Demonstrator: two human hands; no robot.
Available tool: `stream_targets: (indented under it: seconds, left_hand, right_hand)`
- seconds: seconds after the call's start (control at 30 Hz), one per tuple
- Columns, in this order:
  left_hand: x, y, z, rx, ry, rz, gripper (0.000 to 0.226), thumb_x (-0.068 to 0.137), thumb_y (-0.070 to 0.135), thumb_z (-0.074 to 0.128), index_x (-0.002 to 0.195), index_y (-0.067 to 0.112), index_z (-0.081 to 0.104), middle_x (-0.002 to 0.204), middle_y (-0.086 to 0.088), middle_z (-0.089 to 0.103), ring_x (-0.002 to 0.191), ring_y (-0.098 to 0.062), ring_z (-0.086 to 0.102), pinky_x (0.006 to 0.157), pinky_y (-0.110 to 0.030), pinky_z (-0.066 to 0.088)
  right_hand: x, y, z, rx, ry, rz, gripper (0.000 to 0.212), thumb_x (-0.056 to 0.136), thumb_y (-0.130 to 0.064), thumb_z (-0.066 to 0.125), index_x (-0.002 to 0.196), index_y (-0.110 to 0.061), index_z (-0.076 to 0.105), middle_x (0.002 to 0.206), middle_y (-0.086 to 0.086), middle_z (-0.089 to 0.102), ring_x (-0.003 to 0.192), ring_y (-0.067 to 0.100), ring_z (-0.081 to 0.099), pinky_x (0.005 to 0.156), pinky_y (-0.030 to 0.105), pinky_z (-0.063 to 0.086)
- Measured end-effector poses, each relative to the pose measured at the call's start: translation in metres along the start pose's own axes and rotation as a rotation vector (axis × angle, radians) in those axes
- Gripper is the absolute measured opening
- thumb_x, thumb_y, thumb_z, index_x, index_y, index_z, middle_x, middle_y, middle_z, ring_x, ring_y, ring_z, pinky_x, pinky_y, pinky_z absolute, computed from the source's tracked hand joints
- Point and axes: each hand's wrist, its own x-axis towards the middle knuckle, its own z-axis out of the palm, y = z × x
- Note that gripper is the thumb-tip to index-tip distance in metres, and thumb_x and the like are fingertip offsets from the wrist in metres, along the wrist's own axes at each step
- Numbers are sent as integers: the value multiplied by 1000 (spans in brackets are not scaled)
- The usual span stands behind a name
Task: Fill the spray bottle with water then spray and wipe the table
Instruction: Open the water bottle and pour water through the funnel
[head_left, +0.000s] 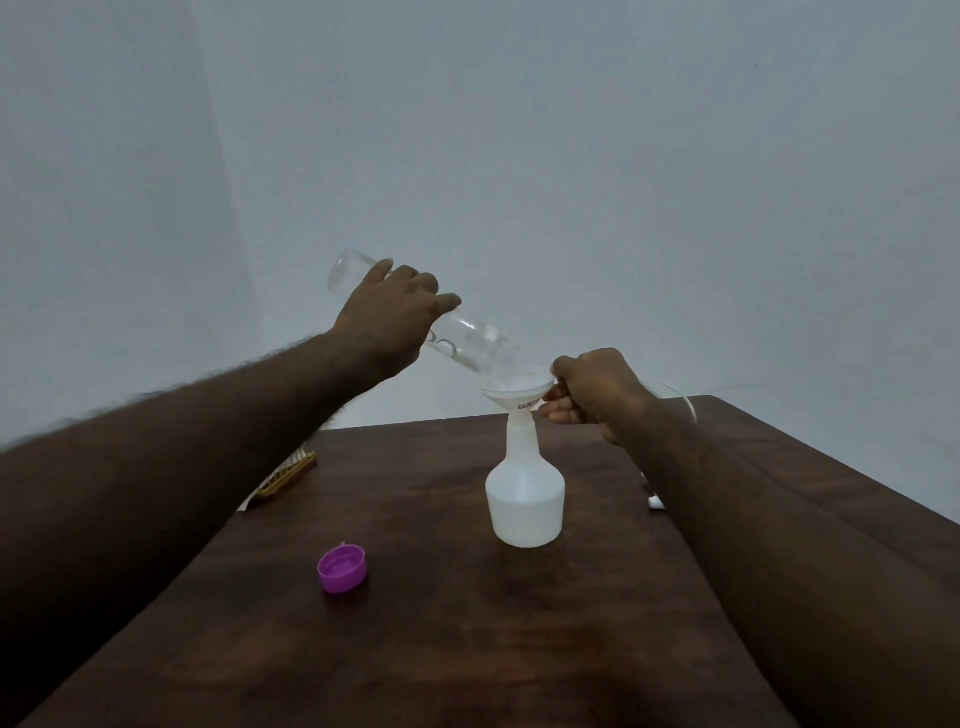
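Observation:
A white spray bottle (525, 493) without its head stands upright in the middle of the dark wooden table (467, 649). A white funnel (514, 396) sits in its neck. My right hand (592, 392) grips the funnel's rim on the right side. My left hand (387, 317) holds a clear water bottle (470, 340) tilted down, its mouth over the funnel. The bottle's purple cap (343, 568) lies on the table to the left, open side up.
A gold comb-like object (288, 478) lies at the table's left edge. A white tube and small white part (655, 501) lie behind my right forearm. A pale wall stands close behind the table.

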Motion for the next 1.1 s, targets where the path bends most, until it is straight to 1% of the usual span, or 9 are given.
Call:
stream_targets:
  seconds: [0.13, 0.2, 0.3, 0.4, 0.5, 0.57, 0.67, 0.73, 1.1]
  left_hand:
    - [-2, 1, 2, -5, -35, 2, 60, 88, 12, 63, 143, 26, 42, 134, -4, 53, 126, -27, 45, 113, -45, 22]
    - [-2, 0, 2, -28, -16, -15, 61, 87, 12, 63, 143, 26, 42, 134, -4, 54, 124, -28, 46, 112, -45, 24]
    - [-3, 1, 0, 13, -64, 15, 58, 88, 16, 62, 142, 26, 42, 134, -4, 53, 125, -28, 46, 113, -46, 23]
    - [-2, 0, 0, -1, 3, 21, 60, 87, 12, 64, 142, 26, 43, 135, -5, 52, 127, -28, 44, 114, -46, 21]
    - [-3, 1, 0, 29, -37, 48, 61, 87, 14, 63, 142, 26, 42, 135, -4, 52, 127, -28, 45, 114, -47, 22]
    - [-5, -1, 2, -10, 7, 37, 62, 86, 13, 66, 142, 25, 43, 135, -5, 53, 128, -28, 45, 114, -46, 21]
    - [-7, 0, 0, 0, -47, 51, 60, 87, 15, 64, 142, 25, 42, 136, -5, 52, 128, -28, 45, 114, -47, 21]
    - [-8, -1, 0, -16, -17, 41, 61, 86, 13, 66, 142, 24, 44, 135, -5, 53, 127, -28, 45, 113, -47, 22]
    - [-2, -2, -6, 39, -9, 64, 56, 85, 14, 65, 138, 24, 48, 131, -6, 56, 121, -30, 50, 108, -45, 28]
  right_hand:
    - [-1, 0, 0, -8, -6, -7, 13, 92, -8, 49, 87, 2, 56, 75, 18, 66, 53, 23, 68, 50, 28, 57]
    - [-1, 0, 1, -13, -4, -10, 13, 92, -8, 49, 87, 2, 56, 76, 18, 66, 53, 23, 68, 52, 29, 57]
    - [-1, 0, 2, -20, -4, -17, 13, 92, -8, 49, 90, 3, 57, 78, 19, 67, 53, 23, 68, 53, 30, 57]
    - [-1, -1, 3, -29, -5, -21, 16, 92, -9, 49, 95, 4, 57, 79, 20, 67, 52, 22, 68, 54, 30, 57]
    - [-2, 0, 3, -26, -2, -26, 15, 92, -8, 50, 93, 4, 57, 76, 19, 66, 50, 22, 68, 54, 30, 57]
    - [-3, -1, 3, -33, 0, -24, 14, 92, -8, 49, 93, 4, 57, 73, 18, 65, 49, 21, 67, 52, 29, 56]
    - [-5, -2, 4, -30, -2, -28, 14, 92, -8, 50, 95, 4, 57, 74, 18, 65, 50, 22, 68, 50, 28, 55]
    - [-5, -2, 4, -34, 0, -26, 16, 91, -8, 50, 97, 5, 57, 73, 18, 65, 50, 22, 68, 49, 28, 55]
    - [-8, 0, 1, -7, -5, 0, 16, 93, -9, 48, 92, 3, 59, 79, 17, 67, 51, 21, 69, 51, 27, 57]
